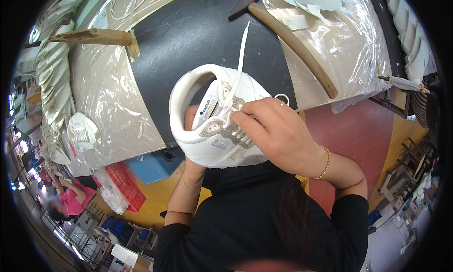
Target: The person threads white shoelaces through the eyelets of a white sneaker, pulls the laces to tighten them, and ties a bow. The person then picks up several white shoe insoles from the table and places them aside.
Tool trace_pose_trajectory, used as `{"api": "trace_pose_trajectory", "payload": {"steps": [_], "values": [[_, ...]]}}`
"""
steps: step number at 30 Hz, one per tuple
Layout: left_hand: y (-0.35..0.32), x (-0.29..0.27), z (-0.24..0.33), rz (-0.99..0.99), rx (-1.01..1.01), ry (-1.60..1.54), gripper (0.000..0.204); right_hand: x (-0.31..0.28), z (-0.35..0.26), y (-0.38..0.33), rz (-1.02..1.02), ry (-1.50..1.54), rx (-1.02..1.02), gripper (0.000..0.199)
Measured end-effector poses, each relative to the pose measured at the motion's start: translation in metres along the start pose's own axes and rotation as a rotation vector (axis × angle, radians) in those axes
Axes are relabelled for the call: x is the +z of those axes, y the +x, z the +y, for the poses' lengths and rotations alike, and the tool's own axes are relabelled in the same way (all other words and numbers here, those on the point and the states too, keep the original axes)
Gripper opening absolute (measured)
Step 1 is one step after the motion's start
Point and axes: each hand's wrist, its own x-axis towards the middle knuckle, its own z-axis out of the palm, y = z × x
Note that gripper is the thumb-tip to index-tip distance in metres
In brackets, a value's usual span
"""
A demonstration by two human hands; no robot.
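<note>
A white shoe upper (198, 147) with grey-beige suede-like patches and white laces is held up in front of me, its collar opening toward the left. My left hand (190, 116) reaches up inside it from below; part of the fingers shows through the opening, and the shoe hides the rest. Over the lacing my right hand (278, 135) is closed, thumb and fingertips pinching the white shoelace (230, 104) by the tongue. One loose lace end stands up away from the shoe. A small lace loop shows beyond my right knuckles.
Beneath lies a black mat (165, 41) on a plastic-covered table (108, 111). A wooden-handled hammer (297, 50) rests at the far right, a tapered wooden stick (92, 37) at the far left. Stacked shoe uppers (54, 78) line the left; another upper (84, 130) lies nearby. A person (73, 199) is at lower left.
</note>
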Motion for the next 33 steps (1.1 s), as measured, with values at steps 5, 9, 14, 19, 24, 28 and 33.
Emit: {"api": "trace_pose_trajectory", "payload": {"steps": [5, 9, 14, 19, 24, 28, 33], "values": [[-0.005, -0.002, 0.004, 0.018, -0.204, -0.291, 0.053, 0.001, 0.000, 0.000, 0.062, 0.004, 0.011, 0.027], [-0.009, 0.000, 0.001, 0.068, -0.264, -0.361, 0.053, 0.007, 0.001, 0.001, 0.130, 0.001, 0.008, 0.022], [-0.012, 0.002, -0.005, 0.101, -0.178, -0.288, 0.054, 0.017, 0.001, -0.002, 0.129, 0.113, 0.075, 0.022], [-0.015, 0.004, -0.009, 0.127, -0.130, -0.205, 0.057, 0.025, 0.001, -0.003, 0.128, 0.124, 0.049, 0.022], [-0.024, 0.001, -0.011, 0.221, -0.274, -0.685, 0.059, 0.022, 0.004, -0.001, 0.102, 0.126, 0.023, 0.023], [-0.020, -0.003, -0.011, 0.129, -0.221, -0.667, 0.056, 0.023, 0.009, 0.005, 0.110, 0.096, -0.078, 0.021], [-0.012, -0.002, -0.001, 0.119, -0.160, -0.493, 0.056, 0.022, 0.013, 0.015, 0.120, 0.102, -0.073, 0.016]]}}
